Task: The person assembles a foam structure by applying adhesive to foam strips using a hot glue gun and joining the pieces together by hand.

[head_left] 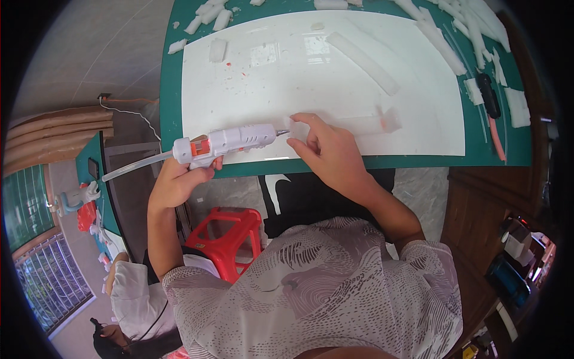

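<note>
My left hand [179, 181] is wrapped round the handle of a white hot glue gun [236, 140] with orange parts. A clear glue stick [137, 166] juts from its back end. The metal nozzle points right, close to the fingertips of my right hand [326, 146]. My right thumb and index finger are curled about one end of a pale, translucent foam strip [359, 124]. Its other end, where something pinkish shows, lies to the right on the white board [251, 90]. Whether the nozzle touches the strip I cannot tell.
A longer foam strip [363, 64] and a small foam block [217, 51] lie on the board. Foam scraps [209, 13] line the green table's [171, 90] far side. A black-handled tool [489, 96] lies right. A red stool [230, 230] stands below; another person [134, 293] is at lower left.
</note>
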A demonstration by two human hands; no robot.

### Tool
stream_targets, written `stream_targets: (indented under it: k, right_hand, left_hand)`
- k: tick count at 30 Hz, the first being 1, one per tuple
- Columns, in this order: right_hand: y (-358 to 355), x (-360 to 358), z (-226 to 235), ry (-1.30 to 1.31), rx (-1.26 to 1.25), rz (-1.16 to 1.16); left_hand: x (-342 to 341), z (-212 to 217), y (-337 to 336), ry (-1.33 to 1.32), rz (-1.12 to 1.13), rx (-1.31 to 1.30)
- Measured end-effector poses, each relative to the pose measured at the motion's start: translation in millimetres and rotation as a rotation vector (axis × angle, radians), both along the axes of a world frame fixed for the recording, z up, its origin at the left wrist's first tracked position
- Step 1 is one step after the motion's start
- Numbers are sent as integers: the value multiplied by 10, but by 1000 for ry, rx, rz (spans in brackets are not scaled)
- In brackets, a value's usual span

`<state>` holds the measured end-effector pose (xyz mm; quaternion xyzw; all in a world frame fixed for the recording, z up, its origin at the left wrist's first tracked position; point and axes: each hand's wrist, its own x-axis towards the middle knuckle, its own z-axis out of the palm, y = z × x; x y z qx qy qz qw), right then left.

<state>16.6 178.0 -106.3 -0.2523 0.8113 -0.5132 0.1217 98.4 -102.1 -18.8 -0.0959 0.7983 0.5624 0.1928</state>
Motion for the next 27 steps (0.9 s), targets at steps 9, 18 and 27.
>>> stream_targets:
  k: [9,18,27]
  right_hand:
    - [-1,-2,-11,7,-6,9]
    - [2,0,-5,9,0,22]
    - [11,-7,-11,5,-10,20]
  left_hand:
    - [49,-33,-23,9,34,-5]
    - [28,-67,-62,30,24,26]
    - [4,-89,-55,48,47,17]
